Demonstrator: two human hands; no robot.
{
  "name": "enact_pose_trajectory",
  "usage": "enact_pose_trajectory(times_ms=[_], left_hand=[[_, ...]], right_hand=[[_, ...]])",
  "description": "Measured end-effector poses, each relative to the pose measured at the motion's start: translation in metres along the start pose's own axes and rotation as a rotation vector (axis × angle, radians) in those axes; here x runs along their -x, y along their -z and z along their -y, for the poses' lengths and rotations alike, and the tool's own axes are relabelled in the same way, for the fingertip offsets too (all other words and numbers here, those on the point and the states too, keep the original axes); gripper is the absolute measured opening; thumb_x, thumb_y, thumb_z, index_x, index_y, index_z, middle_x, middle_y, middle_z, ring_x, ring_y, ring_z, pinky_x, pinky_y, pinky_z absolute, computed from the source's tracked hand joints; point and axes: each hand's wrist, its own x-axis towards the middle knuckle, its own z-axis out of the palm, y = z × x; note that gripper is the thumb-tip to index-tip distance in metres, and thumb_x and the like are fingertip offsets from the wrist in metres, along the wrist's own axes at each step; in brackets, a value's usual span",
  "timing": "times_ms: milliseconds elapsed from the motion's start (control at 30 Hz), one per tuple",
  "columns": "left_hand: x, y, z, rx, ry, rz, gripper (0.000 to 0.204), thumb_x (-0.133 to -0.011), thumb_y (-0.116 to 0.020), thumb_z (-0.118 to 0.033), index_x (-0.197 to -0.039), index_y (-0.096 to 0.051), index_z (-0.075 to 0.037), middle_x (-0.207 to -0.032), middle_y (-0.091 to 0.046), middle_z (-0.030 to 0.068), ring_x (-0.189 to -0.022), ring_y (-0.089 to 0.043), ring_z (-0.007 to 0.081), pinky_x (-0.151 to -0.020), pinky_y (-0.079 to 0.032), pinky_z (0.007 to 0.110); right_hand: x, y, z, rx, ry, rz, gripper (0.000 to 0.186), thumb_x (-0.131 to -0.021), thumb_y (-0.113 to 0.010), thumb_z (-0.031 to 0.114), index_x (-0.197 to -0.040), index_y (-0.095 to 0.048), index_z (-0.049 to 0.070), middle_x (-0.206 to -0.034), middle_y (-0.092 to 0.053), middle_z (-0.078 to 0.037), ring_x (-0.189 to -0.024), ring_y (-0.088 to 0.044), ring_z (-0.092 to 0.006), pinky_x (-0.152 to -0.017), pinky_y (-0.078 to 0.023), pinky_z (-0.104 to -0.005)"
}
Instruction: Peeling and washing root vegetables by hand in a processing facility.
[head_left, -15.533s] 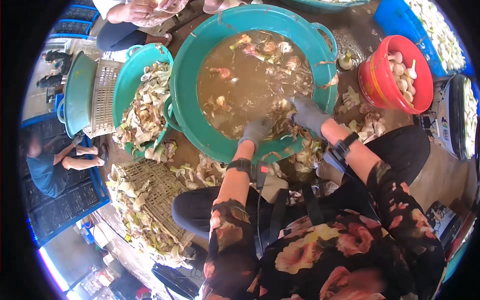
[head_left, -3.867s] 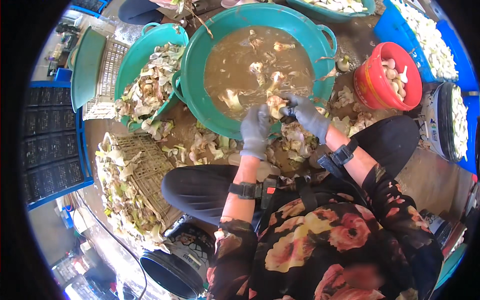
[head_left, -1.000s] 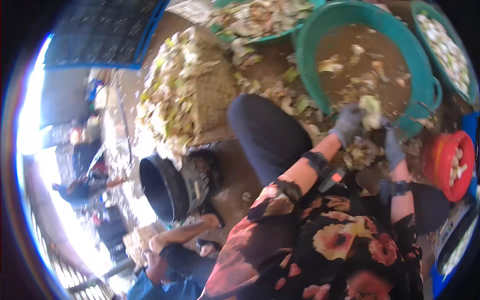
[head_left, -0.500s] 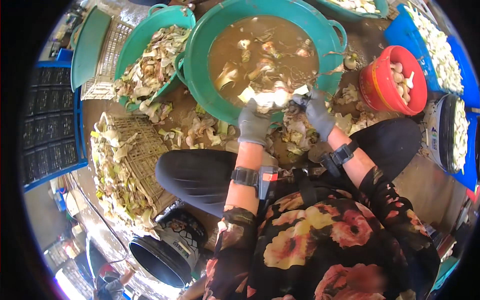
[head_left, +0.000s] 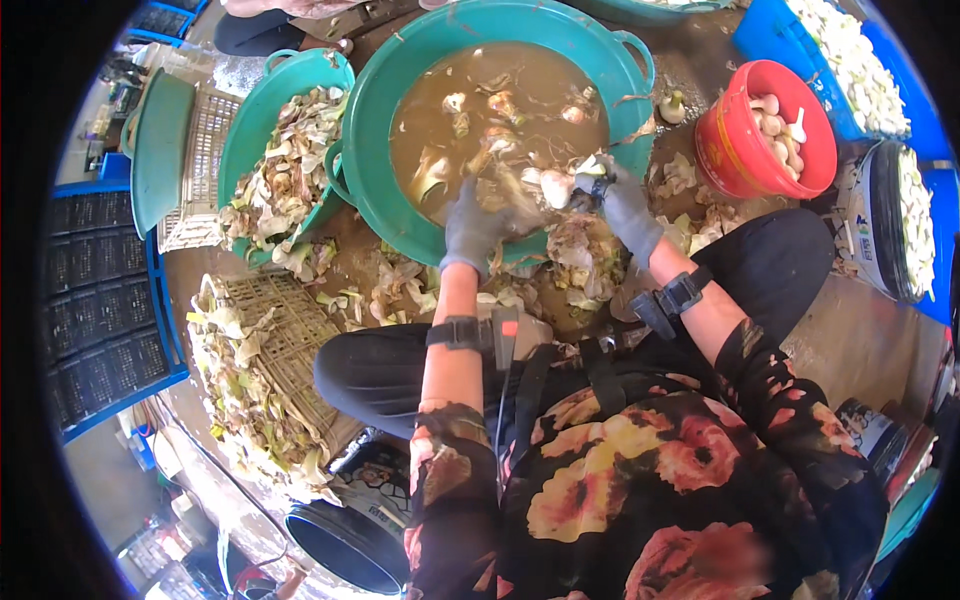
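Both my hands wear grey gloves and are over the near side of a large green tub (head_left: pixel 365 110) of muddy brown water. My left hand (head_left: pixel 474 232) reaches over the near rim with thumb and fingers apart, nothing in it, blurred at the tips. My right hand (head_left: pixel 628 210) is closed around a pale garlic bulb (head_left: pixel 553 186) with a cut green-white stem, held just over the water. Something small and dark shows at its fingers; I cannot make out what. Several garlic bulbs and loose skins (head_left: pixel 432 172) float in the water.
A red bucket (head_left: pixel 740 150) of garlic bulbs stands right of the tub. Beyond it are a blue crate (head_left: pixel 790 62) and a black-rimmed bucket (head_left: pixel 868 235) of white pieces. At left, a green basin (head_left: pixel 238 165) and a tipped wicker basket (head_left: pixel 290 310) hold peelings.
My left hand has let go of the pale garlic and moved left, its fingers spreading. The right hand keeps the bulb near the tub's right side. The whole view has shifted slightly.
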Motion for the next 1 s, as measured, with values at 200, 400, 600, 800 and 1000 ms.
enact_pose_trajectory(times_ms=[200, 400, 600, 800, 1000], left_hand=[[0.009, -0.009, -0.055, 0.279, -0.157, 0.288, 0.048, -0.060, -0.067, -0.015, -0.104, -0.050, -0.008, -0.090, -0.056, 0.0082, -0.083, -0.053, 0.0198, -0.072, -0.042, 0.027], [0.017, -0.027, -0.057, 0.534, -0.009, 0.158, 0.018, -0.066, -0.058, 0.003, -0.084, -0.058, 0.001, -0.079, -0.059, 0.0042, -0.069, -0.054, 0.0080, -0.063, -0.045, 0.021], [0.025, -0.031, -0.045, 0.679, 0.189, -0.023, 0.008, -0.074, -0.054, -0.003, -0.079, -0.058, -0.001, -0.071, -0.056, 0.0045, -0.063, -0.052, 0.0080, -0.054, -0.044, 0.022], [0.020, -0.041, -0.008, 1.100, 0.416, -0.069, 0.013, -0.074, -0.051, -0.011, -0.086, -0.053, -0.005, -0.070, -0.053, 0.0054, -0.062, -0.050, 0.0135, -0.056, -0.042, 0.025], [0.012, -0.034, -0.027, 2.102, 0.834, 0.061, 0.006, -0.077, -0.040, -0.007, -0.082, -0.042, -0.008, -0.049, -0.022, -0.0052, -0.042, -0.025, 0.0073, -0.043, -0.027, 0.023]], right_hand=[[0.006, -0.004, 0.009, 0.726, 0.378, 0.049, 0.022, -0.072, -0.059, 0.016, -0.089, -0.056, 0.002, -0.074, -0.058, -0.007, -0.067, -0.055, -0.0169, -0.060, -0.043, -0.0275], [0.011, -0.016, 0.004, 0.726, 0.529, 0.031, 0.019, -0.072, -0.058, 0.014, -0.090, -0.058, 0.008, -0.079, -0.058, -0.012, -0.071, -0.056, -0.0223, -0.064, -0.043, -0.0290], [0.015, -0.017, -0.002, 0.759, 0.332, 0.028, 0.020, -0.073, -0.057, 0.011, -0.092, -0.057, 0.006, -0.081, -0.058, -0.010, -0.073, -0.056, -0.0165, -0.065, -0.043, -0.0261], [0.014, -0.009, -0.017, 0.489, 0.277, 0.040, 0.019, -0.074, -0.055, 0.008, -0.092, -0.056, 0.003, -0.084, -0.059, -0.006, -0.075, -0.054, -0.0107, -0.066, -0.042, -0.0230], [0.016, 0.005, -0.015, -0.064, -0.151, 0.105, 0.023, -0.072, -0.057, 0.003, -0.095, -0.054, 0.001, -0.087, -0.058, -0.007, -0.076, -0.054, -0.0102, -0.066, -0.044, -0.0208]])
